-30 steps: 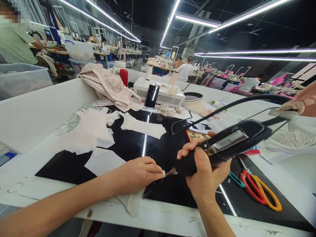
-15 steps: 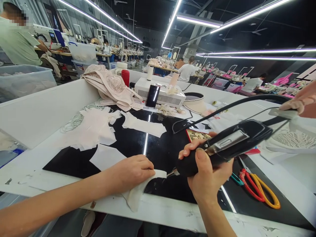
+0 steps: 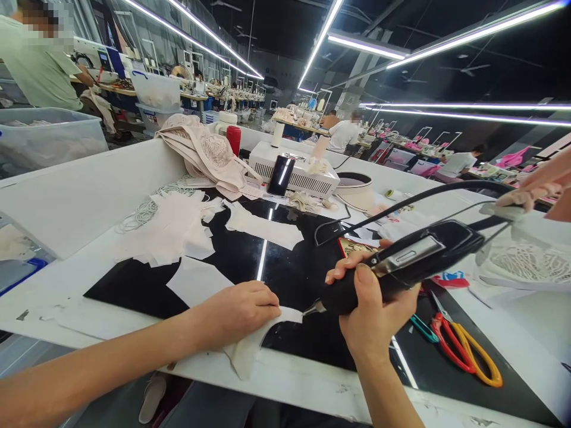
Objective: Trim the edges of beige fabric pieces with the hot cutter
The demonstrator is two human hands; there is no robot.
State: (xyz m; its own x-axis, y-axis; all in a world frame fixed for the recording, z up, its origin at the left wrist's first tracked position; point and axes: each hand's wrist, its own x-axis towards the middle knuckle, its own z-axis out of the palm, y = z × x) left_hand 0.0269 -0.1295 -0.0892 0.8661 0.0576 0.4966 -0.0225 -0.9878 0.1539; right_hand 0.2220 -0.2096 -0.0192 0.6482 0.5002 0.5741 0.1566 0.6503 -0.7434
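Observation:
My left hand (image 3: 243, 312), fingers pressed together, pinches a pale strip of fabric (image 3: 245, 353) at the front of the black board (image 3: 285, 270). The strip's right end lies flat and its lower part hangs over the table's front edge. My right hand (image 3: 379, 303) is wrapped round a black corded power tool (image 3: 405, 261) with a silver plate on its body. The tool's metal tip (image 3: 314, 308) points left, at the strip's right end; whether it touches the fabric is too small to tell. White fabric pieces (image 3: 191, 282) lie beyond my left hand.
Red and orange handled scissors (image 3: 466, 351) lie right of my right wrist. A black cable (image 3: 414, 193) arches to another person's hand (image 3: 535, 193) at the right. Behind stand a white vented box (image 3: 294, 169), a phone (image 3: 281, 175) and piled beige fabric (image 3: 203, 151).
The view has shifted slightly, so the background sits a little lower and further right. Both hands keep their holds, with the tool's tip still by the strip's end.

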